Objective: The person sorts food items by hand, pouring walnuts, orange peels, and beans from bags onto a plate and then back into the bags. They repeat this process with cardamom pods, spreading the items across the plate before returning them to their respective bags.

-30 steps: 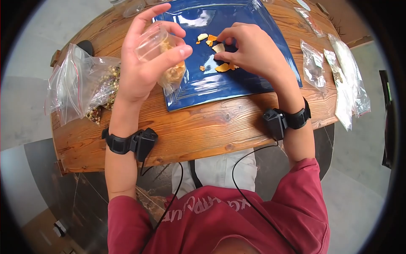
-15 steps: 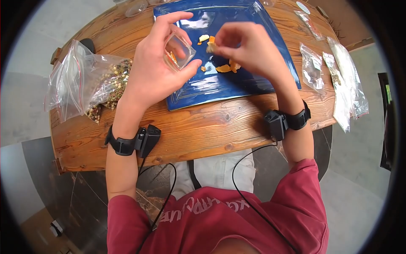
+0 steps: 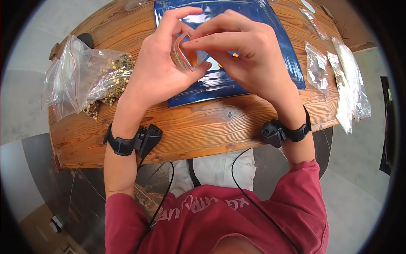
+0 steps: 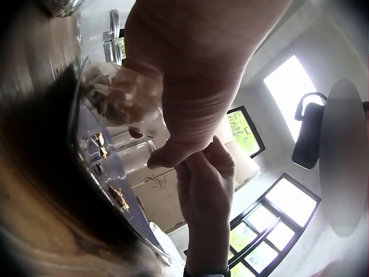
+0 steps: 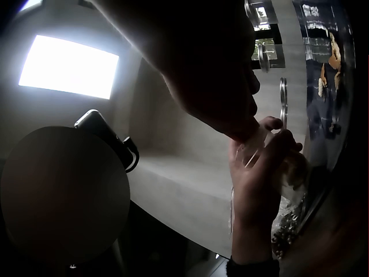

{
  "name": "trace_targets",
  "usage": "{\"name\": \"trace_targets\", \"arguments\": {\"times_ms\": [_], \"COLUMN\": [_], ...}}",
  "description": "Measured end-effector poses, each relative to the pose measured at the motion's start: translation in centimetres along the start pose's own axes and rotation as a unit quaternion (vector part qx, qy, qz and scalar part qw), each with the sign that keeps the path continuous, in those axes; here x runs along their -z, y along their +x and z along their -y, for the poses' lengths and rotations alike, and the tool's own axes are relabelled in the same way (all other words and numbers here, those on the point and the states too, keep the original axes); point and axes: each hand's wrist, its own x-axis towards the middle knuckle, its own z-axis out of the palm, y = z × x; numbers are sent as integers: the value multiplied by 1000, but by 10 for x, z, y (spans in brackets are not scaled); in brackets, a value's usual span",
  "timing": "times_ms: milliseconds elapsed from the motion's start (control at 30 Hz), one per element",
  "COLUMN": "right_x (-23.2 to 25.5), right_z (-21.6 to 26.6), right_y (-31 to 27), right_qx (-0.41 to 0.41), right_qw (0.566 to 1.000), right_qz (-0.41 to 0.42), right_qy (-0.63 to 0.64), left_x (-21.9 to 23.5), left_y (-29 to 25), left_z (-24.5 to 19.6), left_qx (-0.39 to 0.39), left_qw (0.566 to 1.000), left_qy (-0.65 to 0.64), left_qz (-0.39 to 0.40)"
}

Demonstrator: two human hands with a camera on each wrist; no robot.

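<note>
My left hand [image 3: 154, 72] grips a small clear zip bag [image 3: 179, 53] with a red line at its mouth, tilted so the mouth faces the right hand. Pale and orange dried peel fills its lower part in the left wrist view, where the bag [image 4: 121, 95] hangs over the plate. My right hand [image 3: 256, 48] has its fingertips pinched together at the bag's opening; the peel piece in them is hidden. Below lies a blue square plate [image 3: 190, 100]. Several peel pieces [image 5: 334, 52] remain on it, mostly covered by my right hand in the head view.
A large zip bag of mixed beans [image 3: 114, 80] lies on the wooden table [image 3: 198, 131] at the left. Several flat clear packets [image 3: 317, 70] lie along the right side. Clear jars [image 4: 95, 29] stand beyond the plate.
My right hand picked a peel piece off the plate and moved left to the bag. My left hand turned the bag's mouth toward it and shifted slightly right.
</note>
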Motion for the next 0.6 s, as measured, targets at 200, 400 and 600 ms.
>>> {"name": "trace_targets", "arguments": {"times_ms": [200, 400, 600], "right_x": [15, 32, 20], "right_z": [-9, -33, -31], "right_y": [1, -16, -21], "right_qx": [-76, -156, -177], "right_qw": [996, 957, 949], "right_qz": [-47, 232, 251], "right_qy": [32, -74, -75], "left_x": [-6, 9, -2], "left_y": [1, 7, 1], "left_z": [13, -1, 7], "left_qx": [-44, 133, 59], "left_qw": [992, 844, 971], "left_qy": [-118, -517, -230], "left_qz": [-5, -53, -31]}}
